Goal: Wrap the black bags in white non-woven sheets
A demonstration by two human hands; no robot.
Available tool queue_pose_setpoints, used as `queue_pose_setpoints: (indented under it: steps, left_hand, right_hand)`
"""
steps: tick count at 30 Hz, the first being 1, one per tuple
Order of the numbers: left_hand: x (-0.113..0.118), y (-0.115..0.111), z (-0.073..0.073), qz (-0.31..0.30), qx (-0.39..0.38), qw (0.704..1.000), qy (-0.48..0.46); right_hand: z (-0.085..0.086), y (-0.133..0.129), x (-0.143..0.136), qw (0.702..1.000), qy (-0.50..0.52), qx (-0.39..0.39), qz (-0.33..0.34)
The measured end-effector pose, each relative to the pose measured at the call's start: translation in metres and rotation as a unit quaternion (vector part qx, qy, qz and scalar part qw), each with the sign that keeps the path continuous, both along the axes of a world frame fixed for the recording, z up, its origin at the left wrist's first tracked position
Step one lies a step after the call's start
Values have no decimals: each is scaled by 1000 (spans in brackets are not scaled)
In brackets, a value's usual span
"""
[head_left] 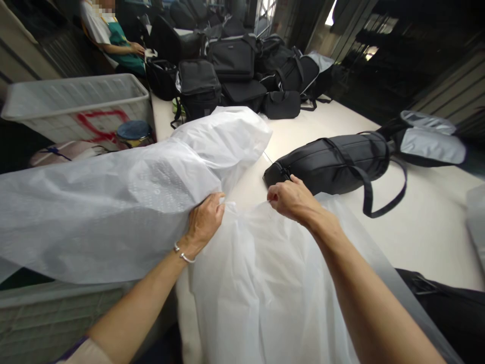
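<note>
A translucent white plastic bag (265, 283) hangs down toward me over the table's near edge. My left hand (206, 217) pinches its upper edge on one side, and my right hand (290, 199) grips the same edge farther right with curled fingers. Left of them lies a stack of similar plastic bags (162, 202), close against my left hand. Just beyond my right hand a long black bag (333, 162) with a strap rests on its side. Whether the plastic bag's mouth is parted cannot be made out.
Black bags (231, 58) are piled at the table's far end. A grey plastic bin (79, 108) with red marking stands at the left. A seated person (117, 43) in a green apron works behind it. Silver-lined black bags (432, 144) lie right on the white table (428, 222).
</note>
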State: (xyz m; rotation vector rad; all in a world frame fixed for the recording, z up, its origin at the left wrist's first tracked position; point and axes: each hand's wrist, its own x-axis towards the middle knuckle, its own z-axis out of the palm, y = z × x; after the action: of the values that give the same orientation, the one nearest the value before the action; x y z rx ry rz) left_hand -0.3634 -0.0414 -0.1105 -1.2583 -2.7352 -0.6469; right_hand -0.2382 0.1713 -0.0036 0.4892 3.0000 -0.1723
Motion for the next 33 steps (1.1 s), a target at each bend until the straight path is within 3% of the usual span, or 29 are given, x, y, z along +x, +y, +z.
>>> queue_pose_setpoints:
  steps: [3,5,7,9,11,12,14,16,19,24,27,30,33]
  left_hand:
    - [-4,-4,27,-21,-7,1000,6]
    - [7,-12,52,-56,60,994,66]
    - [30,-20,74,-150,138,971,124]
    - [58,-27,80,-298,120,938,133]
    - [81,-31,64,-397,4,909,125]
    - [89,-33,49,-410,-63,901,130]
    - [96,-37,13,-385,-166,895,154]
    - [95,-41,-20,-351,-213,894,179]
    - [93,-40,-46,-316,-214,907,178]
    - [88,-1,-43,-308,-200,922,123]
    - [79,22,-36,-279,-164,940,107]
    - [67,19,-33,-264,-136,950,94]
    - [57,-8,-39,-320,-82,940,84]
  right_hand:
    - [9,-2,11,995,86,46,-4]
    - [9,-5,16,993,116,26,-5]
    - [5,-10,16,994,108,-7,-1]
    - [-1,-14,13,997,74,-26,1]
    - [-8,-19,9,999,41,-35,-8]
    - [-10,-20,7,999,29,-41,-13]
    - [-13,-23,4,998,15,-54,-22]
    - [-14,-22,2,998,7,-66,-20]
    - [-12,-17,-2,996,8,-88,-16]
    - [-14,1,-10,991,46,-121,-24]
    - [-18,4,-2,987,157,-20,-16]
    - [-25,-18,38,948,314,49,-26]
    - [-54,-67,113,916,395,-2,-65]
